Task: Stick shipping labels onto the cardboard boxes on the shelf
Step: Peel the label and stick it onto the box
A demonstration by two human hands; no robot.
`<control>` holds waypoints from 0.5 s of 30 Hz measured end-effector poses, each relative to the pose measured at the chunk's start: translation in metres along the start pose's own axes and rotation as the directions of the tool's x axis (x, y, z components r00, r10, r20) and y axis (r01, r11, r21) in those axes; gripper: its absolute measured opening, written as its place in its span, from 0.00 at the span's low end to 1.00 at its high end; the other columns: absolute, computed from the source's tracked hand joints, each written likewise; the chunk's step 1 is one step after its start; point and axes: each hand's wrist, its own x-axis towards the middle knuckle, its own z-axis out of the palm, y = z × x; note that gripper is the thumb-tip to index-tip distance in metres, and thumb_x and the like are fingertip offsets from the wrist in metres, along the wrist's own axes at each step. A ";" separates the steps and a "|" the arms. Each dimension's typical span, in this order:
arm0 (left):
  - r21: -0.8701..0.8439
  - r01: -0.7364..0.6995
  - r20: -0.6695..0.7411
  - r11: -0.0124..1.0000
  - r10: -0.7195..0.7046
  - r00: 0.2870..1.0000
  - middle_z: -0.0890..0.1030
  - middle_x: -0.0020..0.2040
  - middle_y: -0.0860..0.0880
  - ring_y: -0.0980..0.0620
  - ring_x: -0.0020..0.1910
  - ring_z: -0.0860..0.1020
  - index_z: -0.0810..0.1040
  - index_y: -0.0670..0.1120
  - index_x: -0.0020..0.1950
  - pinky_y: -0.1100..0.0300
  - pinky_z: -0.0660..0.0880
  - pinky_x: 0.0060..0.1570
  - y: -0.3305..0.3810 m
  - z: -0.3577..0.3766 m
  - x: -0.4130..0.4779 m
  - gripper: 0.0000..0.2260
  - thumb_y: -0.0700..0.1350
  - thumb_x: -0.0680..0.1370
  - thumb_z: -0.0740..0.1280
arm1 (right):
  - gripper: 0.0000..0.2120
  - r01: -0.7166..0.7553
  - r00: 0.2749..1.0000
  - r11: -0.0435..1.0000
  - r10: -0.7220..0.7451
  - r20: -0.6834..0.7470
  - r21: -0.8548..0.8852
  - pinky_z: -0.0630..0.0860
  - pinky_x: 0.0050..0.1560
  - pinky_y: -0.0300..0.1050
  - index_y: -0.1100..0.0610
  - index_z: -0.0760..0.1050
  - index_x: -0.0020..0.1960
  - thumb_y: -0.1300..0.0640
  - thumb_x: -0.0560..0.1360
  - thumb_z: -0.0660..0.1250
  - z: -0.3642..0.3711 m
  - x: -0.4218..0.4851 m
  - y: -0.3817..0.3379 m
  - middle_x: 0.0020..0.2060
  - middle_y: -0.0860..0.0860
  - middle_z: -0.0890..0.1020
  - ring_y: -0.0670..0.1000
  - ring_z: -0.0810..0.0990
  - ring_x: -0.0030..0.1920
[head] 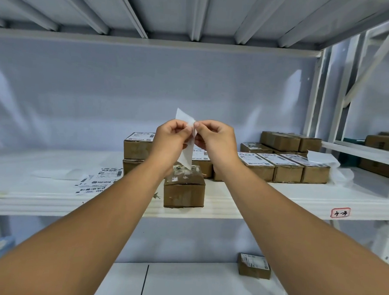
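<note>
- The shipping label (pixel 187 155) is held up in the air above the shelf (pixel 276 196), a white sheet tilted on its corner (only its blank side shows).
- The left hand (pixel 170 138) pinches the sheet's upper edge between thumb and curled fingers.
- The right hand (pixel 216 139) pinches the same edge just beside it, the two thumbs nearly touching.
- Directly beneath the hands, an unlabelled box (pixel 183 192) sits at the shelf's front edge, its top bearing tape scraps.
- Behind it to the left, two stacked boxes (pixel 137 147) stand, the upper one labelled.
- To the right runs a row of labelled boxes (pixel 285 168), with more behind them.
- Loose printed labels (pixel 101 178) lie flat on the shelf at left.
- Crumpled white backing paper (pixel 323 161) lies at the far right.
- A small labelled box (pixel 253 265) rests on the lower shelf.
</note>
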 end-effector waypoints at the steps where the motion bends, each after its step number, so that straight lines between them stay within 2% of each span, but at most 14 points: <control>1: -0.006 0.016 -0.008 1.000 -0.016 1.000 0.78 0.38 0.47 0.50 0.38 0.76 0.75 0.46 0.39 0.58 0.73 0.43 0.000 0.000 -0.001 0.09 0.38 0.79 0.63 | 0.07 -0.006 1.000 1.000 0.006 -0.013 -0.010 0.76 0.40 0.41 0.56 0.80 0.39 0.60 0.76 0.67 -0.001 0.000 0.000 0.30 0.49 0.78 0.47 0.76 0.31; 4: -0.075 0.086 -0.040 0.993 -0.089 0.995 0.78 0.39 0.48 0.53 0.32 0.74 0.74 0.45 0.41 0.61 0.72 0.36 -0.001 0.000 -0.001 0.09 0.38 0.80 0.61 | 0.07 -0.034 0.997 0.997 0.029 -0.075 -0.066 0.73 0.37 0.40 0.55 0.79 0.41 0.57 0.77 0.66 -0.004 -0.001 0.000 0.35 0.47 0.79 0.44 0.75 0.29; 6: -0.180 0.156 -0.062 0.971 -0.169 0.984 0.78 0.41 0.47 0.53 0.29 0.76 0.74 0.44 0.44 0.62 0.74 0.32 0.000 -0.002 -0.002 0.07 0.37 0.80 0.59 | 0.07 -0.060 0.993 0.997 0.055 -0.102 -0.047 0.69 0.33 0.40 0.56 0.78 0.42 0.57 0.78 0.65 -0.006 0.000 0.001 0.37 0.49 0.80 0.46 0.74 0.28; 8: -0.336 0.202 -0.067 0.920 -0.237 0.969 0.77 0.42 0.45 0.53 0.28 0.80 0.72 0.41 0.47 0.64 0.76 0.30 0.002 -0.003 -0.003 0.05 0.37 0.81 0.58 | 0.08 -0.087 0.990 0.996 0.084 -0.115 -0.024 0.69 0.33 0.41 0.55 0.78 0.41 0.57 0.78 0.65 -0.008 0.000 0.003 0.37 0.50 0.80 0.47 0.74 0.28; 11: -0.542 0.220 -0.064 0.811 -0.301 0.952 0.75 0.40 0.43 0.51 0.31 0.83 0.69 0.40 0.44 0.64 0.78 0.30 0.001 -0.006 -0.002 0.07 0.35 0.82 0.55 | 0.08 -0.123 0.983 0.992 0.124 -0.136 0.017 0.71 0.34 0.41 0.54 0.77 0.40 0.57 0.78 0.64 -0.012 0.001 0.004 0.36 0.49 0.80 0.46 0.76 0.28; 13: -0.613 0.236 -0.075 0.754 -0.352 0.933 0.77 0.44 0.41 0.50 0.32 0.83 0.68 0.39 0.47 0.64 0.78 0.31 -0.003 -0.010 0.000 0.05 0.34 0.82 0.55 | 0.09 -0.150 0.974 0.988 0.155 -0.166 0.043 0.72 0.33 0.40 0.54 0.77 0.40 0.58 0.79 0.64 -0.014 0.002 0.005 0.35 0.49 0.80 0.45 0.76 0.27; 15: -0.660 0.249 -0.086 0.709 -0.400 0.912 0.77 0.47 0.39 0.50 0.33 0.83 0.68 0.38 0.54 0.63 0.78 0.30 -0.007 -0.015 0.000 0.04 0.34 0.81 0.55 | 0.10 -0.171 0.964 0.984 0.179 -0.195 0.053 0.72 0.32 0.38 0.55 0.76 0.39 0.58 0.79 0.64 -0.018 0.004 0.007 0.34 0.49 0.79 0.45 0.76 0.27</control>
